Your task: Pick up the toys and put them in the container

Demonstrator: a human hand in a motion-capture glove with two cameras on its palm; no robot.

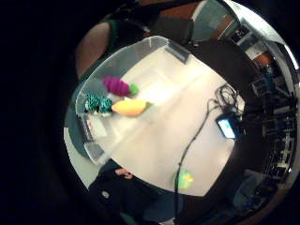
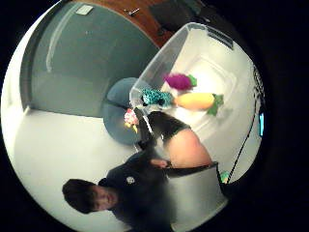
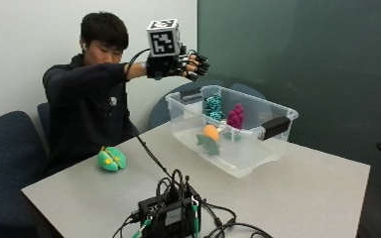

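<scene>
Clear plastic lets you check the container (image 3: pixel 243 158) from the side: it sits on the table (image 3: pixel 309 198) in front of you, latches folded out, so nothing blocks a drop from above. Inside lie three toys: the orange toy (image 3: pixel 211 132), the purple toy (image 3: pixel 235 116) and the teal patterned toy (image 3: pixel 213 106). Your gloved right hand (image 3: pixel 177 66) hangs high above the near rim, fingers loosely curled around nothing, as if just emptied. One green and yellow toy (image 3: pixel 112 159) waits on the table near your body, well apart from the container; that looks like your next pick.
</scene>
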